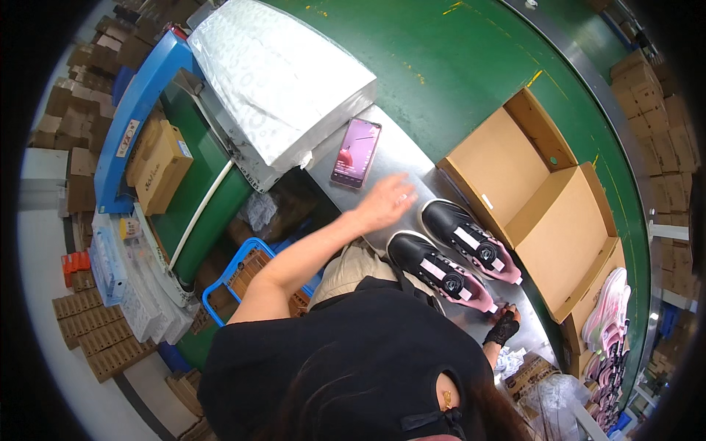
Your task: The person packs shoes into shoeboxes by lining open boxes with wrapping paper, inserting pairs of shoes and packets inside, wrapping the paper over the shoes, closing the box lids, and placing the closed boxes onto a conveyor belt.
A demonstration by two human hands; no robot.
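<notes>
A pair of black sneakers with pink heels lies on the metal table in front of me: the near sneaker [435, 270] and the far sneaker [471, 239]. My bare left hand [386, 202] is over the table between a phone [356, 153] with a lit pink screen and the sneakers' toes. Its fingers are partly spread, and nothing shows in them. On the other side, my right hand [504, 325], in a black fingerless glove, is low beside the near sneaker's heel. Its fingers are curled together; whatever they may hold is hidden.
An open brown shoebox [515, 165] sits beyond the sneakers. A stack of white patterned paper [283, 81] stands at the far left, near a green conveyor [195, 173]. A blue basket [234, 273] is below the table. More pink-and-white shoes [607, 309] line the right.
</notes>
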